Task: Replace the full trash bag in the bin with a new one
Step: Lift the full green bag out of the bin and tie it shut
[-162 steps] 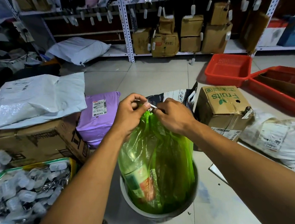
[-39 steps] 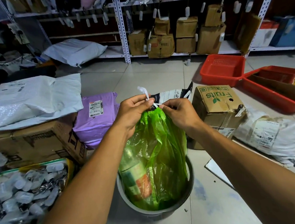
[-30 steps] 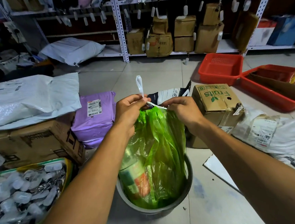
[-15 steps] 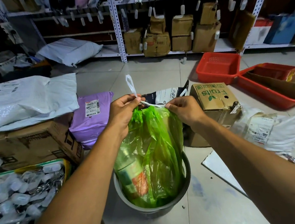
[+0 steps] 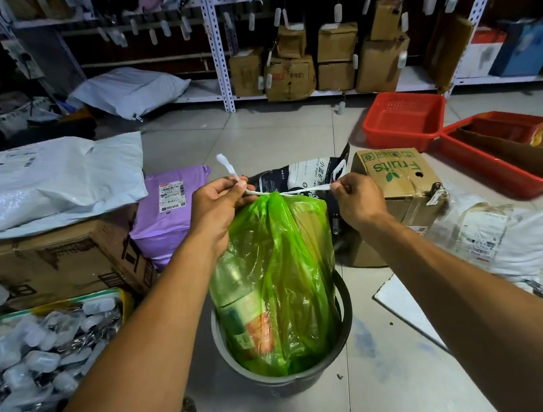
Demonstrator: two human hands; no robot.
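Green translucent plastic marks the full trash bag (image 5: 279, 280), which stands upright in the grey bin (image 5: 344, 336) on the tiled floor, its neck gathered to a tight point between the two hands. A white drawstring (image 5: 304, 190) runs across that neck: the left hand (image 5: 216, 207) pinches one end, with a loose white tail sticking up past its fingers, and the right hand (image 5: 357, 199) pinches the other end with curled fingers, so the cord is stretched taut and level. The step in hand looks to be cinching or knotting the bag shut, so the task seems early: the bag is not yet lifted out and no new liner is in view. The next move likely calls for the cord to be tied off, then a firm grasp at the neck and a straight upward lift, since the bag fills the bin closely. Through the plastic a bottle with a green and orange label shows, its print unreadable. A cardboard box (image 5: 398, 182) just behind the right hand reads "Fruits", upside down from here. A purple mailer (image 5: 164, 224) beside the left hand carries a white shipping label, too small to read.
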